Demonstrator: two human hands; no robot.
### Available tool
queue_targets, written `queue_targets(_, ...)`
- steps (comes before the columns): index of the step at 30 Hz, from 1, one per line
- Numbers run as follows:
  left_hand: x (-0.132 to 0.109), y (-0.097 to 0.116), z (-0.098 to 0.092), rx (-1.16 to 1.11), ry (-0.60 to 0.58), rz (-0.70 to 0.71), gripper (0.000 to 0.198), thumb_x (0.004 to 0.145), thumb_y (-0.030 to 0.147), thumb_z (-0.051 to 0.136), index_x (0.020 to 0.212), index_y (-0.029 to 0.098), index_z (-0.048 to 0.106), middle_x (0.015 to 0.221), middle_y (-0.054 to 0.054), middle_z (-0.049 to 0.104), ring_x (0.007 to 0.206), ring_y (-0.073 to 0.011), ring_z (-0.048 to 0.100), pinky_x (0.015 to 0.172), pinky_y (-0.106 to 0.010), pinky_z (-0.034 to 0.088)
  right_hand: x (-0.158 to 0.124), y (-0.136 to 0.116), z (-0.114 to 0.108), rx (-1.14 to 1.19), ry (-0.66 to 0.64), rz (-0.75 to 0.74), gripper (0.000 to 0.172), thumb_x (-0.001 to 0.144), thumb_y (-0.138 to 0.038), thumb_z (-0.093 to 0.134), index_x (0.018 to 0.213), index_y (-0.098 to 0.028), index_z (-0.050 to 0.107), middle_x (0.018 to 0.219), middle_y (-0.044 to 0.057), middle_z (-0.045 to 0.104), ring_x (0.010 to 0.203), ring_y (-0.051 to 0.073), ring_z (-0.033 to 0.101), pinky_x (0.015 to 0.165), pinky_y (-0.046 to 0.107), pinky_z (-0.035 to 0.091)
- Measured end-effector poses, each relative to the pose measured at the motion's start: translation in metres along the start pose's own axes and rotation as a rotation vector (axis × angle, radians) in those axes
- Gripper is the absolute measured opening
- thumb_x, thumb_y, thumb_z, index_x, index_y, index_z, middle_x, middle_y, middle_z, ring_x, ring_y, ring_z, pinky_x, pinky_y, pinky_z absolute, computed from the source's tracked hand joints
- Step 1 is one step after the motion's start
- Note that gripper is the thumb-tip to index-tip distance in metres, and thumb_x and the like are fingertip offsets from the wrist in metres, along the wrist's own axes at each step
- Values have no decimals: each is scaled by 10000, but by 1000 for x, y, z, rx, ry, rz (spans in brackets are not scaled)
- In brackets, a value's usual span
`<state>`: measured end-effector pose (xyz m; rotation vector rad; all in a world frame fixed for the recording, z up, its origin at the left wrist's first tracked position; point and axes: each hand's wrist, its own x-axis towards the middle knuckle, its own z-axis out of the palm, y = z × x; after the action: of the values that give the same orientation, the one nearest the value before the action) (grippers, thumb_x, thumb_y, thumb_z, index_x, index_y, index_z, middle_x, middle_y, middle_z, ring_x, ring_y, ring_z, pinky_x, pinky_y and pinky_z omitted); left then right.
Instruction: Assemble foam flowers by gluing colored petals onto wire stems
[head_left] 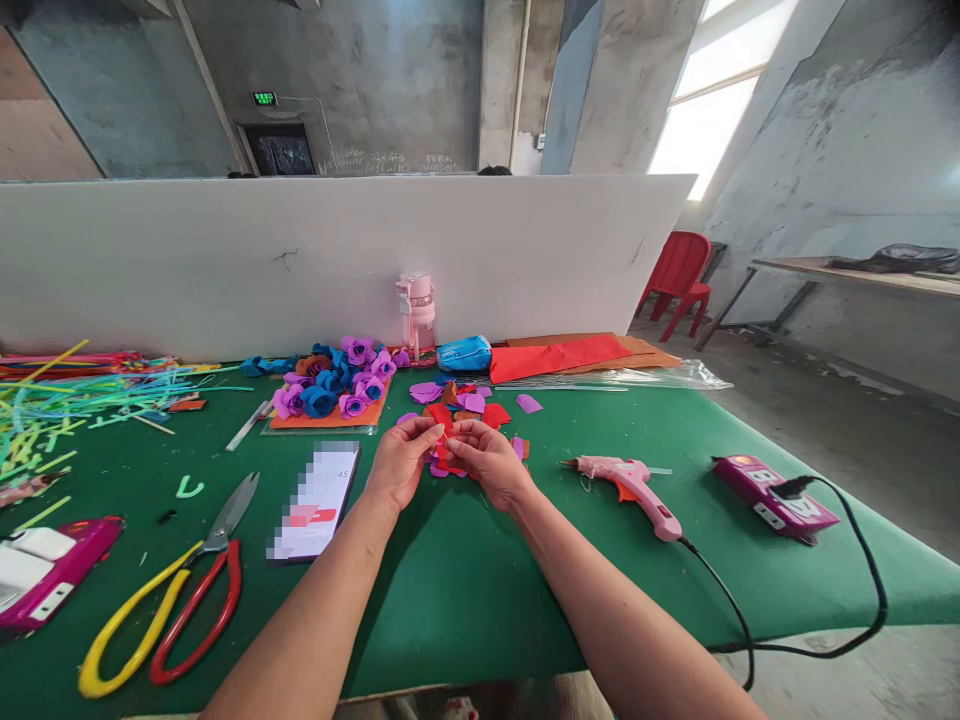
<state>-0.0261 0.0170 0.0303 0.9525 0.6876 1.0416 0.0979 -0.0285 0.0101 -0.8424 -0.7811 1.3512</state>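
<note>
My left hand (401, 460) and my right hand (489, 462) meet over the green table (450, 590), fingers pinched together on a small red felt petal piece (444, 452). Loose felt petals (465, 402) in purple, red and orange lie just beyond my hands. A pink hot glue gun (634, 487) lies to the right of my right hand, its black cord running off the table edge. Finished purple and blue felt roses (337, 385) sit on an orange sheet behind my left hand.
Scissors with yellow and red handles (172, 600) and a phone (316, 500) lie at the left. Coloured sticks (67, 400) are heaped far left. A pink bottle (418, 315), red felt sheets (559, 357), a power strip (772, 497) and a white partition (225, 260) stand behind.
</note>
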Motion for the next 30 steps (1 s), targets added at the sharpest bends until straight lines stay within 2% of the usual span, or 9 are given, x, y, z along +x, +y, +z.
queue_targets(7, 2, -1, -2, -9, 27, 20, 252, 523, 209, 809, 679, 123, 630, 587, 23, 585, 528, -59, 490, 532, -200, 368, -1, 1, -1, -95, -24, 37, 350, 562, -410, 806, 707, -161, 607, 585, -32, 600, 521, 71, 564, 570, 215, 457)
queue_targets(22, 2, -1, -2, -41, 15, -2, 268, 521, 210, 821, 683, 125, 625, 585, 26, 574, 529, -60, 479, 511, -197, 358, -2, -2, 1, -28, -31, 96, 352, 534, -385, 829, 680, -151, 611, 570, -31, 585, 522, 67, 538, 610, 236, 474)
queue_targets(26, 2, 1, -3, -28, -8, -21, 297, 536, 248, 823, 738, 117, 650, 588, 26, 557, 524, -51, 461, 504, -186, 352, -1, -1, -1, -5, -15, 96, 361, 514, -390, 835, 676, -153, 615, 566, -30, 590, 512, 64, 538, 589, 221, 467)
queue_targets(30, 3, 1, -4, -6, -1, 1, 296, 545, 291, 820, 716, 115, 655, 577, 26, 535, 518, -52, 441, 498, -190, 347, 0, 1, -3, 13, -10, 103, 349, 517, -374, 836, 686, -157, 621, 579, -34, 592, 511, 59, 538, 587, 214, 467)
